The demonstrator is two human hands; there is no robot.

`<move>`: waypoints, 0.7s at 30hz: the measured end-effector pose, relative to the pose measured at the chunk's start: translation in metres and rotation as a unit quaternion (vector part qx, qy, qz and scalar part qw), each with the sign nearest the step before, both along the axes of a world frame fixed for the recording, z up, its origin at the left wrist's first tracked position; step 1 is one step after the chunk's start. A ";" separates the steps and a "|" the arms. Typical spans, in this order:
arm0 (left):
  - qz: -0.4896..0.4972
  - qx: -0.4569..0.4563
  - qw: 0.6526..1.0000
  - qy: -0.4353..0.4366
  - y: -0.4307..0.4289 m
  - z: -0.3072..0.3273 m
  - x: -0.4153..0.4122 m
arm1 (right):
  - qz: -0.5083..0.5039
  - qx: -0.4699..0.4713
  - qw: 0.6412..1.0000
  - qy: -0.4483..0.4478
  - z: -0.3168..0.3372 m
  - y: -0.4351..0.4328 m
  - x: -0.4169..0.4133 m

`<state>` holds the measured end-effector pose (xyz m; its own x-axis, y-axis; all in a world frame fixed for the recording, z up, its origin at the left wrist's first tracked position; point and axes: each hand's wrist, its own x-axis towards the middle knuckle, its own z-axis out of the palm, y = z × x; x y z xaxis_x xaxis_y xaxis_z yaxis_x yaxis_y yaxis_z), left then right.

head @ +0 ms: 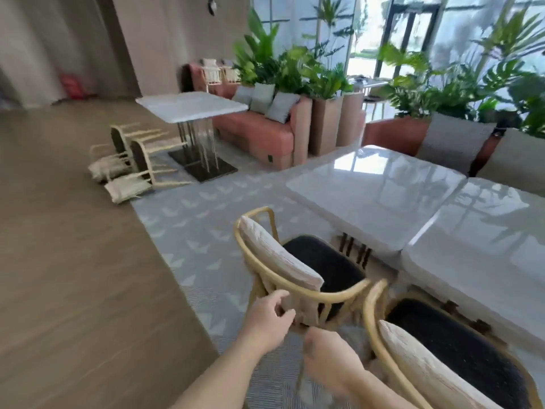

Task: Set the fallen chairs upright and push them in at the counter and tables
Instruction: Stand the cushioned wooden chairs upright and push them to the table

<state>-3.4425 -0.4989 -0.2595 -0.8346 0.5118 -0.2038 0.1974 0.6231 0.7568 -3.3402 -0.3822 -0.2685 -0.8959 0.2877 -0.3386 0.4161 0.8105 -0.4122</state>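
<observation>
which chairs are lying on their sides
The two by the small far table: the rear fallen chair and the front fallen chair, legs toward it. The left near chair and right near chair at the large table stand upright.

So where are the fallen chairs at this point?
In the head view, the two fallen chairs lie on their sides at the upper left, on the floor just left of the small white table, with their legs pointing toward its base.
</observation>
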 end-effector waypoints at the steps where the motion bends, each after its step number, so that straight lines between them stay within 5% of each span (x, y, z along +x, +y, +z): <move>1: 0.028 -0.003 1.000 0.004 -0.029 0.010 -0.014 | 0.035 0.001 0.999 0.000 0.004 -0.021 -0.019; 8: 0.220 0.017 0.974 0.043 -0.258 0.069 -0.087 | 0.150 -0.003 0.986 0.067 0.051 -0.212 -0.141; 11: 0.297 0.067 0.951 0.046 -0.347 0.089 -0.109 | 0.143 -0.081 0.979 0.121 0.079 -0.302 -0.186; 21: 0.414 0.147 0.898 0.030 -0.470 0.089 -0.216 | 0.146 -0.171 0.963 0.147 0.094 -0.447 -0.331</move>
